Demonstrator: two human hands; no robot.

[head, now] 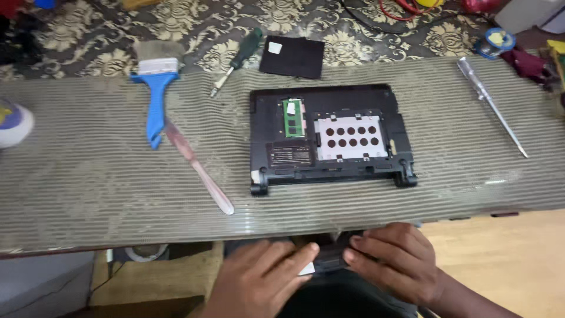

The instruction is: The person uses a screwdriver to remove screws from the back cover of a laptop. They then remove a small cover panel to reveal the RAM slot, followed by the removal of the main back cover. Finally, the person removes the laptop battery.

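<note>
A small black laptop (pixel 331 136) lies upside down on the ribbed glass tabletop (pixel 88 188), its bottom panel off, showing a green memory module (pixel 293 118) and a silver drive bay plate (pixel 351 138). The removed black cover (pixel 292 56) lies behind it. Both my hands are below the table's near edge. My left hand (pixel 259 280) and my right hand (pixel 395 259) rest on a dark flat object (pixel 331 256) in my lap, fingers laid over it; what it is stays unclear.
A blue-handled paintbrush (pixel 155 88) and a clear pink-tinted tool (pixel 198 166) lie left of the laptop. A green-handled screwdriver (pixel 238 60) lies behind. A long silver screwdriver (pixel 491 106) is at the right. A white round object (pixel 13 122) sits at the left edge.
</note>
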